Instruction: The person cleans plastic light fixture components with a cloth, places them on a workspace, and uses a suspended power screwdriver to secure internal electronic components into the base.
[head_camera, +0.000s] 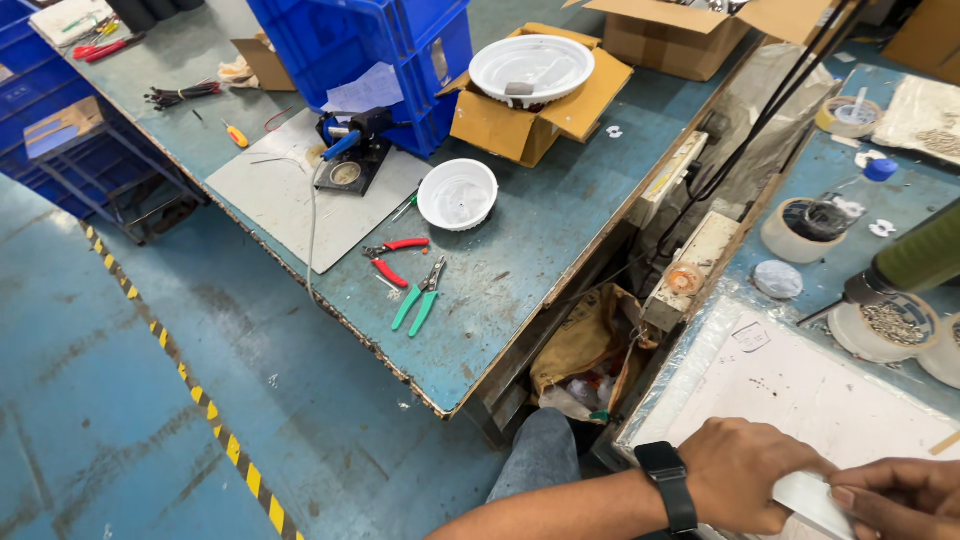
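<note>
Head view looks down at two hands at the bottom right corner of the picture. The left hand (745, 472), with a black watch (672, 485) on its wrist, has its fingers bent around a small white flat piece (808, 500), and the right hand (900, 497) pinches the same piece from the other side, so both hands are grasping it. The piece is low at the frame edge, just above a white sheet (800, 390) that lies on the near blue surface (830, 290). Near this sheet stand a roll of tape (800, 230), a round tray of small screws (890, 327) and a green power tool (915, 260). Across a gap, on the far surface (520, 270), lie a white round bowl-shaped housing (457, 194), red-handled cutters (395, 258) and green-handled pliers (420, 297). An open cardboard box (530, 105) there carries a bigger white round housing (531, 68). Behind them is a blue crate (370, 45).
</note>
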